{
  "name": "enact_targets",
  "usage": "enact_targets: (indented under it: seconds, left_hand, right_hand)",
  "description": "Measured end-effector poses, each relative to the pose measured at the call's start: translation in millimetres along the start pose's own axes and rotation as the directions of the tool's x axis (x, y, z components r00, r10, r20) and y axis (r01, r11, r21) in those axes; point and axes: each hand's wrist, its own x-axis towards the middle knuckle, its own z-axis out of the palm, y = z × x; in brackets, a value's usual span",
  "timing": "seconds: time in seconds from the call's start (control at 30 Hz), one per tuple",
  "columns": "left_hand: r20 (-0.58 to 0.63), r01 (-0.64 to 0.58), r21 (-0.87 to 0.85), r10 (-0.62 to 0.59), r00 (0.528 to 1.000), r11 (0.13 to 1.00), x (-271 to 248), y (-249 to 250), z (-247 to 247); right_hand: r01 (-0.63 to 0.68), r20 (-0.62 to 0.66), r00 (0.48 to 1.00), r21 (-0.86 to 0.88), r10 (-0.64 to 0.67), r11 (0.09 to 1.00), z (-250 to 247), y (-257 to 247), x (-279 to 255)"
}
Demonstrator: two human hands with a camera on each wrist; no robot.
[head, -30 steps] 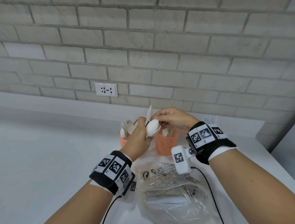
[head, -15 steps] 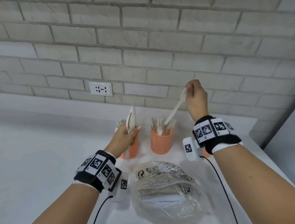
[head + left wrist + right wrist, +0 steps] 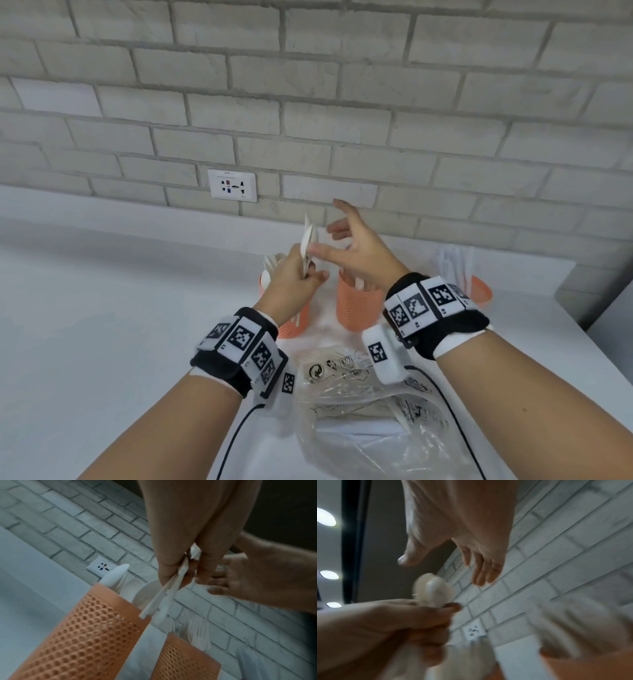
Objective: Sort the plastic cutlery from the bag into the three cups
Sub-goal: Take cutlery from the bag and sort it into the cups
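My left hand [image 3: 294,274] grips a small bunch of white plastic spoons [image 3: 309,240] upright above the left orange mesh cup [image 3: 291,325], which holds spoons [image 3: 116,577]. My right hand [image 3: 352,246] is spread open just right of the bunch, its thumb near the spoon bowls [image 3: 435,592], holding nothing. The middle orange cup [image 3: 358,305] below it holds forks [image 3: 197,631]. A third orange cup [image 3: 481,291] at the right holds knives [image 3: 455,263]. The clear plastic bag [image 3: 370,421] lies in front with cutlery inside.
A white countertop [image 3: 102,325] runs to a brick wall with a power socket [image 3: 233,185]. The counter's right edge [image 3: 582,329] drops off near the third cup. Cables from my wrist bands trail over the bag.
My right hand let the fork go into the middle cup and came down left to the spoons, now open. My left hand rose slightly with the spoons.
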Motion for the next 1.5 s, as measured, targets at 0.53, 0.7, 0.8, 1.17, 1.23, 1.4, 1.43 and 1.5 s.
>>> enact_targets:
  seconds: [0.53,0.7,0.8,1.17,1.23,1.4,1.43,1.5]
  left_hand:
    - [0.05,0.219,0.078,-0.223,0.973,0.973,5.0,-44.0,-61.7]
    - [0.008,0.233,0.058,-0.234,0.972,0.971,9.2,-62.0,-45.8]
    - [0.008,0.221,0.077,-0.223,0.975,0.972,14.3,-66.9,-44.5]
    - [0.172,0.217,0.062,-0.224,0.959,0.974,17.2,-74.0,-52.4]
    - [0.173,0.21,0.067,-0.219,0.96,0.975,16.4,-69.7,-52.1]
    - [0.159,0.206,0.056,-0.212,0.964,0.977,14.9,-67.0,-50.4]
    - [0.155,0.204,0.055,-0.211,0.965,0.977,15.5,-68.2,-50.0]
    - [0.141,0.202,0.061,-0.209,0.968,0.978,15.3,-69.6,-50.4]
  right_hand:
    - [0.173,-0.417,0.902,0.59,0.114,0.789,35.4,4.5,37.7]
    - [0.21,-0.368,0.929,0.459,-0.03,0.863,61.2,8.9,46.7]
    - [0.197,-0.328,0.941,0.333,-0.083,0.922,74.5,17.9,46.6]
    - [0.167,-0.146,0.974,-0.069,-0.176,0.984,69.7,21.5,45.3]
    - [0.166,-0.05,0.985,0.014,-0.166,0.986,65.7,19.7,41.5]
    - [0.14,0.01,0.99,0.04,-0.14,0.989,65.5,22.6,41.3]
    - [0.137,0.015,0.99,0.01,-0.137,0.991,66.1,24.2,42.5]
    - [0.126,0.007,0.992,0.024,-0.126,0.992,67.9,25.7,42.2]
